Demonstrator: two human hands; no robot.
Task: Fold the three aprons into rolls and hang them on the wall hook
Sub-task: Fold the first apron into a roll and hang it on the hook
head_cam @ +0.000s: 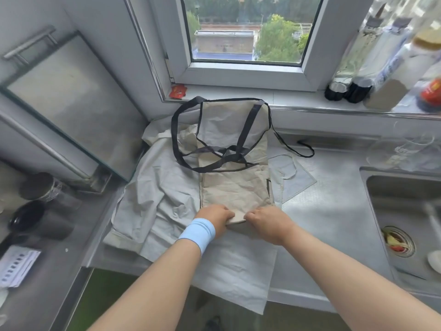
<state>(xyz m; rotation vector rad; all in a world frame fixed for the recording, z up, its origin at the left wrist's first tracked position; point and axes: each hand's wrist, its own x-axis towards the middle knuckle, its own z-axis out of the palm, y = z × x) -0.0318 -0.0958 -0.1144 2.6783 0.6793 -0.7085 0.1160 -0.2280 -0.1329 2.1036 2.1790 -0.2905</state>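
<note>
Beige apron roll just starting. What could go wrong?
1. The dark straps lie looped loose across the beige apron; they may get rolled in, leaving nothing to hang by.
2. Grey aprons lie underneath where the left hand and right hand grip the near edge; that cloth could be dragged in.

We see a creased, matt beige cloth apron [236, 187] with dark fabric straps [174, 137], on a dull, dimpled steel desk [334, 206].
</note>
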